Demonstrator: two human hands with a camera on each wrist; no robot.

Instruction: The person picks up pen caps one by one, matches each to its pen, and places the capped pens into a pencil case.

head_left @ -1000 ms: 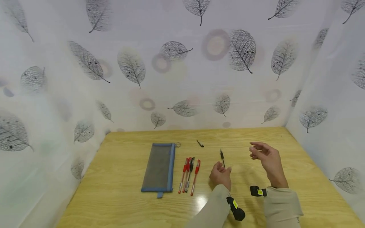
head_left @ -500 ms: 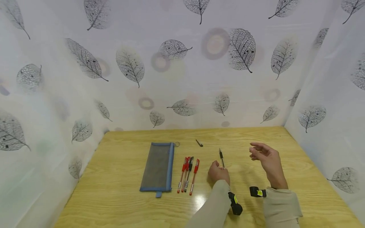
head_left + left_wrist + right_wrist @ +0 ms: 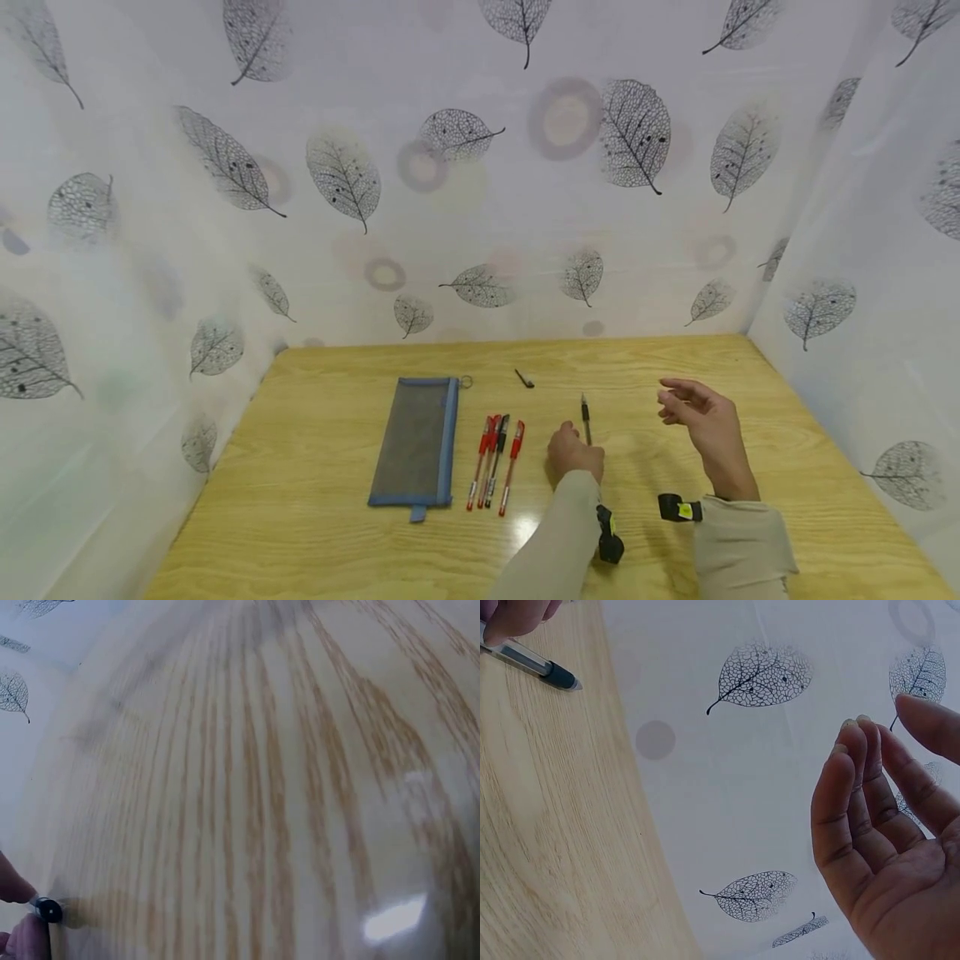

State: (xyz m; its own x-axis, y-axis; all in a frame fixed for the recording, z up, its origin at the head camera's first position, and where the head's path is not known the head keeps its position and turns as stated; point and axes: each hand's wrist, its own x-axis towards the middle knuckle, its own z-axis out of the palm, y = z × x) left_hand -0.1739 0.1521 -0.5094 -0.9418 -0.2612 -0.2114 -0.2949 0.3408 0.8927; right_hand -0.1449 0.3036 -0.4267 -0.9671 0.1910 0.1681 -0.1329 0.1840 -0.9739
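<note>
My left hand (image 3: 574,451) pinches the rear part of an uncapped black pen (image 3: 586,415), whose tip points away toward the back of the table. Part of the barrel is hidden by the fingers. The right wrist view shows the same pen (image 3: 544,669) with its dark grip and pale tip beyond the pinching fingers. Raised to the right of it, my right hand (image 3: 703,417) has relaxed, slightly bent fingers and holds nothing; its palm (image 3: 907,900) shows in the right wrist view. A loose black pen cap (image 3: 524,379) lies farther back, left of the pen.
Several capped pens lie side by side left of the left hand, among them a red pen (image 3: 513,467) and a black pen (image 3: 497,460). Beyond them is a grey mesh zip pouch (image 3: 412,442) with blue edging. A leaf-patterned sheet (image 3: 480,208) encloses the wooden table (image 3: 300,467).
My left hand has turned at the wrist, so its back faces up more, and the pen has shifted slightly with it. The right hand has stayed nearly still.
</note>
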